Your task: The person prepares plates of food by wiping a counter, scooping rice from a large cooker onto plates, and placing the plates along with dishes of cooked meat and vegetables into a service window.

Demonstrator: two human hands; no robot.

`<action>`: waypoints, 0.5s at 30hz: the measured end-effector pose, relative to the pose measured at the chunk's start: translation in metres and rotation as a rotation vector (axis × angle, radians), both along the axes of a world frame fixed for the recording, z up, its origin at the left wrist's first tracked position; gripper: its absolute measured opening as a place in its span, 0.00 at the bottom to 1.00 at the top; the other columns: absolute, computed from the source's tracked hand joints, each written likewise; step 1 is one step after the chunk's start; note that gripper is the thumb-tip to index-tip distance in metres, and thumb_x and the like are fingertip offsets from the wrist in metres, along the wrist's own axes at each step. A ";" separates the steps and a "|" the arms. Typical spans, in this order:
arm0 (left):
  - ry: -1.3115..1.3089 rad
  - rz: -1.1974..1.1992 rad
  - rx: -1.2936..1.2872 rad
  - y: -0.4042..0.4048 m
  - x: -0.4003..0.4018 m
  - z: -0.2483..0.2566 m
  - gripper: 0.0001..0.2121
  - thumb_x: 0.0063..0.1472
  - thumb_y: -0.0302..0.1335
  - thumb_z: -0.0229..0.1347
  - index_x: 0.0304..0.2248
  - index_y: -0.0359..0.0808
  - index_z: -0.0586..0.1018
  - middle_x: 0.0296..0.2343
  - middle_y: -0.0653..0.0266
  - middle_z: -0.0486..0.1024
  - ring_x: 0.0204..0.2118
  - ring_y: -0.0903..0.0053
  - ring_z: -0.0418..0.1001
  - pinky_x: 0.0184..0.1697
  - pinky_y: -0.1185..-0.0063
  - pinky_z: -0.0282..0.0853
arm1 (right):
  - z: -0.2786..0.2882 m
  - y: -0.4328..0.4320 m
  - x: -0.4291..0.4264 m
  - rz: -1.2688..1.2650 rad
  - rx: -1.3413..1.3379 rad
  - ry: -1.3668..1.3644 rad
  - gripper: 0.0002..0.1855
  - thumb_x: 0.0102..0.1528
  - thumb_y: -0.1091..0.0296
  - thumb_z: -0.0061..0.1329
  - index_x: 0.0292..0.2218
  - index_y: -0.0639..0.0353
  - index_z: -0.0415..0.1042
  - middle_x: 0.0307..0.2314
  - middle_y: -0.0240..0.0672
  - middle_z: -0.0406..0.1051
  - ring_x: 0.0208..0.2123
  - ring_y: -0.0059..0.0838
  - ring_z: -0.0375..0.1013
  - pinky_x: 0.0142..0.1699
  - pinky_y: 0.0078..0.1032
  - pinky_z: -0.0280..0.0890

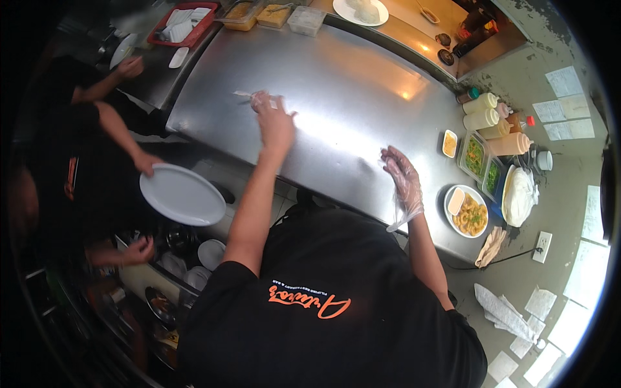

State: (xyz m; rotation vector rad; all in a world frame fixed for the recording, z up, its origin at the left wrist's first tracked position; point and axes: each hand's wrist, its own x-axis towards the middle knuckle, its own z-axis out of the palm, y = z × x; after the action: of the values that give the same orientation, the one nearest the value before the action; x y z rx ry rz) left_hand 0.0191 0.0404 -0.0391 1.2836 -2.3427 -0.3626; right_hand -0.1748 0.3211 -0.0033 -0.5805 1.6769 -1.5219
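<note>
My left hand [273,119] is over the stainless steel table [330,72], blurred, beside something small and pale, perhaps a crumpled wipe or plastic; whether it grips this I cannot tell. A clear disposable plastic glove covers my right hand [401,177], which hangs above the table's near edge with fingers curled; nothing plainly shows in it. To its right stands a white plate of fried rings [470,216] with green garnish and a small dish of pale sauce [456,201]. Beyond the plate lies a small dish of orange shreds [449,144].
Squeeze bottles [480,119] and greens containers [473,155] line the right wall. Plastic tubs [307,21] and a white plate [361,10] stand at the back. At the left, a co-worker's hand holds an oval plate [183,195]; other people's arms are close by.
</note>
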 end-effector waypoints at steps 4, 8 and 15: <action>-0.105 0.171 -0.010 -0.077 0.027 -0.050 0.21 0.56 0.32 0.62 0.47 0.32 0.75 0.49 0.49 0.69 0.54 0.56 0.64 0.56 0.62 0.60 | 0.000 0.016 0.023 -0.017 0.107 -0.023 0.25 0.61 0.64 0.52 0.56 0.67 0.66 0.47 0.42 0.73 0.51 0.29 0.70 0.58 0.26 0.62; -0.080 -0.030 0.269 -0.105 0.019 -0.048 0.18 0.57 0.35 0.62 0.44 0.35 0.78 0.48 0.53 0.73 0.51 0.60 0.71 0.54 0.65 0.65 | 0.011 0.026 0.039 -0.098 0.148 -0.065 0.23 0.61 0.66 0.53 0.54 0.67 0.68 0.45 0.42 0.74 0.49 0.29 0.71 0.57 0.26 0.63; 0.878 -0.484 1.541 0.001 -0.047 0.045 0.22 0.68 0.35 0.52 0.54 0.26 0.68 0.47 0.53 0.74 0.45 0.68 0.75 0.50 0.72 0.71 | 0.046 0.041 0.037 -0.038 0.054 0.202 0.23 0.61 0.68 0.51 0.55 0.64 0.66 0.45 0.43 0.73 0.48 0.32 0.73 0.54 0.29 0.68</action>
State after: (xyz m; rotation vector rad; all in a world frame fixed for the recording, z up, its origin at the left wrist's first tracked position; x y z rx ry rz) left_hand -0.0275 0.0416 0.0056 0.5894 -1.2858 -2.5355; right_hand -0.1379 0.3620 0.0427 -0.6961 1.8854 -1.4801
